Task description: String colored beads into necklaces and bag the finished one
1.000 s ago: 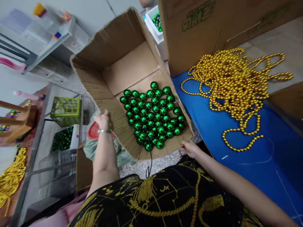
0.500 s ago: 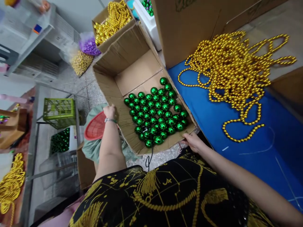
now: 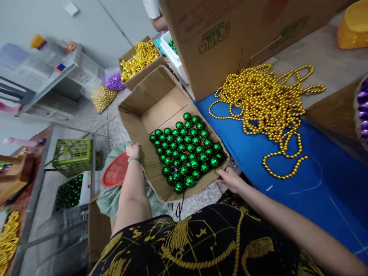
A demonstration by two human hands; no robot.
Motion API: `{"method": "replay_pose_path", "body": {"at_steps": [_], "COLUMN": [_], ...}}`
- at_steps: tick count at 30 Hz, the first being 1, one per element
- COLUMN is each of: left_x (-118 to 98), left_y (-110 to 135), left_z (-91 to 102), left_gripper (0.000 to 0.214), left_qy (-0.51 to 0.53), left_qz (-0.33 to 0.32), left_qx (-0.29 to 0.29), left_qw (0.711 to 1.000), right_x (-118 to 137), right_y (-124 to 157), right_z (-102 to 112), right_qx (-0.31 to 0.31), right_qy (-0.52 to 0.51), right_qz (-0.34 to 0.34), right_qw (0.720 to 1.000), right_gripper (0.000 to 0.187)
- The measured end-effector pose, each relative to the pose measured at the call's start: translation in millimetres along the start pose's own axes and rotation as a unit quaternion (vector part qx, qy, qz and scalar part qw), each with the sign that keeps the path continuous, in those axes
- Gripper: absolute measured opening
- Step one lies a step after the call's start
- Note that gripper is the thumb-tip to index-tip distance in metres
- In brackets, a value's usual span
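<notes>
A cardboard box (image 3: 155,111), open at the top, is between my two hands. Shiny green balls (image 3: 184,147) lie in a layer over its near part, while bare cardboard shows at the far end. My left hand (image 3: 133,150) is closed over the left edge of the box, with a bracelet on the wrist. At the near right corner, my right hand (image 3: 228,179) grips the rim, thumb on top. A thin black cord (image 3: 181,199) hangs over the near edge from among the balls.
Gold bead strands (image 3: 261,99) lie heaped on a blue surface (image 3: 247,153) at right. Behind stands a large carton (image 3: 212,38). A box of gold beads (image 3: 138,63), a red basket (image 3: 115,170) and a green crate (image 3: 71,155) are on the left. Someone's arm (image 3: 158,23) shows at the top.
The view has tilted up and turned slightly right, so the scene sits lower. Both hands keep their hold on the box, and the balls look much the same.
</notes>
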State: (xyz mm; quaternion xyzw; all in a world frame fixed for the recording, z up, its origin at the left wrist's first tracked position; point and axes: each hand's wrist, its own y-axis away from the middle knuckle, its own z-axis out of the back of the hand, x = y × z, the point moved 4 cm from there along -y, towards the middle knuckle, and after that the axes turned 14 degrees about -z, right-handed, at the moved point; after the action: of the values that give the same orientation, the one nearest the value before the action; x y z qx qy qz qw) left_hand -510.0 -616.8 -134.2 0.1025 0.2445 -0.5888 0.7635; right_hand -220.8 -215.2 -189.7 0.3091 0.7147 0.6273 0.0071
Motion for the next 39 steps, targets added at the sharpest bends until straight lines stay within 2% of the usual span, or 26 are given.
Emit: {"method": "replay_pose_path", "body": {"at_steps": [4,10,13,16,18,20,23,25,27,29,31,32,33,34,35,37,39], "left_x": [-2.6,-10.4,-22.2,-45.0,-68.3,-95.8,-138.6,-164.2,-182.5,-190.9,-189.1,-184.9,-178.8,-172.0,-165.4,-155.4,-151.4], "left_y": [-9.3,-1.5,9.8,24.0,36.6,53.9,91.2,125.1,164.0,206.0,248.4,267.1,282.0,292.6,298.7,299.9,291.6], "left_z": [-3.6,-1.6,1.6,0.5,-8.0,-25.3,-62.5,-85.4,-97.3,-96.5,-86.2,-79.3,-73.1,-68.3,-64.7,-61.1,-60.7], "left_gripper": [0.035,0.031,0.036,0.057,0.062,0.056,0.045,0.041,0.037,0.037,0.049,0.059,0.066,0.064,0.057,0.039,0.031], "left_qy": [-0.082,-0.14,-0.141,-0.142,-0.137,-0.113,-0.037,0.013,0.039,0.049,0.037,0.012,-0.023,-0.058,-0.088,-0.112,-0.107], "left_qz": [0.068,0.06,0.018,-0.053,-0.131,-0.219,-0.328,-0.388,-0.432,-0.474,-0.535,-0.572,-0.6,-0.614,-0.617,-0.6,-0.584], "left_qx": [0.031,0.043,0.012,-0.037,-0.05,-0.023,0.094,0.205,0.302,0.387,0.457,0.468,0.464,0.452,0.434,0.402,0.388], "left_qw": [0.994,0.987,0.99,0.988,0.981,0.969,0.939,0.899,0.849,0.789,0.71,0.674,0.651,0.645,0.651,0.683,0.705], "right_x": [-14.3,-22.2,-22.0,-21.4,-21.2,-21.6,-24.2,-27.3,-30.0,-29.8,-25.4,-22.0,-18.4,-15.2,-12.6,-10.7,-13.3], "right_y": [4.6,0.4,1.8,5.8,8.5,11.0,15.1,17.6,19.3,20.0,20.2,20.4,20.7,21.2,22.0,24.2,27.5], "right_z": [0.4,8.8,11.7,12.4,12.0,11.5,11.7,11.8,10.0,4.7,-3.6,-8.2,-12.5,-16.2,-19.0,-21.7,-20.9], "right_qx": [0.0,0.005,0.013,0.018,0.019,0.023,0.033,0.04,0.046,0.056,0.071,0.078,0.083,0.087,0.091,0.099,0.113], "right_qy": [0.002,-0.006,-0.004,0.002,0.009,0.019,0.031,0.035,0.037,0.037,0.039,0.041,0.046,0.053,0.063,0.089,0.119], "right_qz": [-0.017,-0.045,-0.05,-0.045,-0.044,-0.044,-0.046,-0.05,-0.052,-0.05,-0.038,-0.029,-0.019,-0.01,-0.001,0.015,0.031], "right_qw": [1.0,0.999,0.999,0.999,0.999,0.999,0.998,0.997,0.997,0.996,0.996,0.996,0.995,0.995,0.994,0.991,0.986], "right_gripper": [0.009,0.016,0.024,0.032,0.038,0.043,0.045,0.048,0.053,0.057,0.051,0.045,0.04,0.037,0.036,0.039,0.049]}}
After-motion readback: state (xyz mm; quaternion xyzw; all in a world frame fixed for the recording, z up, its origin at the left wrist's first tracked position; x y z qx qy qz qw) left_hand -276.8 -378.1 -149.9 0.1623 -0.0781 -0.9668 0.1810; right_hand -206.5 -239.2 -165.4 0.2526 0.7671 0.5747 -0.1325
